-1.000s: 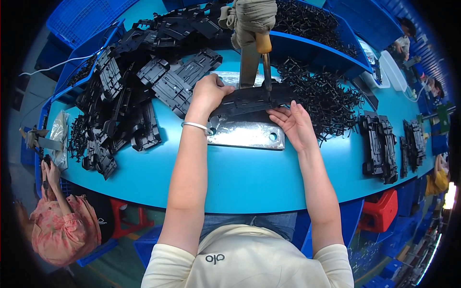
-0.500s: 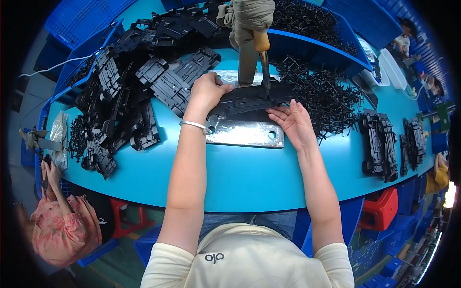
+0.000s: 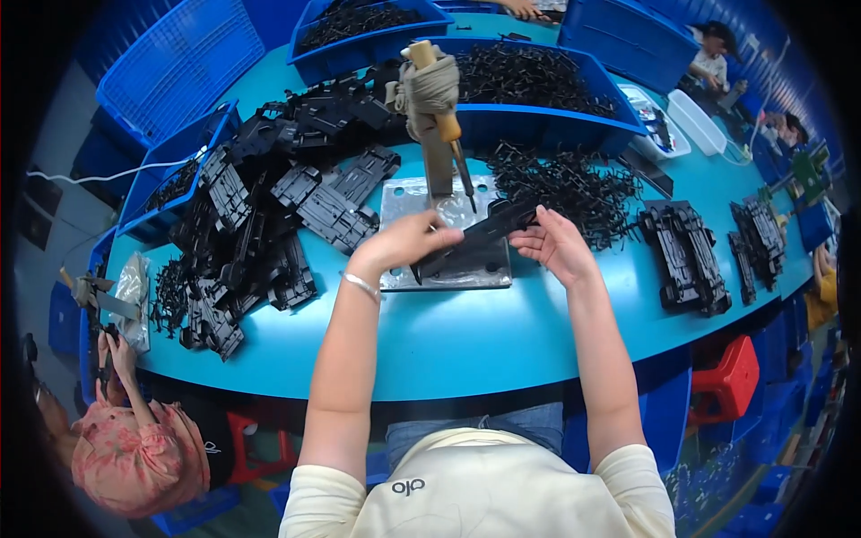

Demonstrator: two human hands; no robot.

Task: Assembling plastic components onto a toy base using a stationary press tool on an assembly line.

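Observation:
A long black plastic car chassis (image 3: 477, 244) slants between my two hands, its right end higher in the picture. My left hand (image 3: 405, 244) pinches the left end between thumb and fingers. At the other end, the fingertips of my right hand (image 3: 558, 246) grip the edge. Behind the piece, a soldering iron (image 3: 459, 166) points downward from a metal post bound with cloth strips (image 3: 429, 94); its tip stands apart from the chassis. Beneath is a shiny metal base plate (image 3: 399, 199) with holes near its corners, partly covered by the chassis and my left hand.
Left lies a heap of black chassis (image 3: 242, 233). Small black branched parts (image 3: 569, 193) are piled right of the post, with a blue bin (image 3: 547, 124) behind. Finished-looking chassis (image 3: 683, 255) stand in rows at right. A co-worker (image 3: 143, 448) sits at far left.
The chassis has come away from the iron's tip, toward me, and tilted with its right end up. Both hands still hold it. The whole view has shifted.

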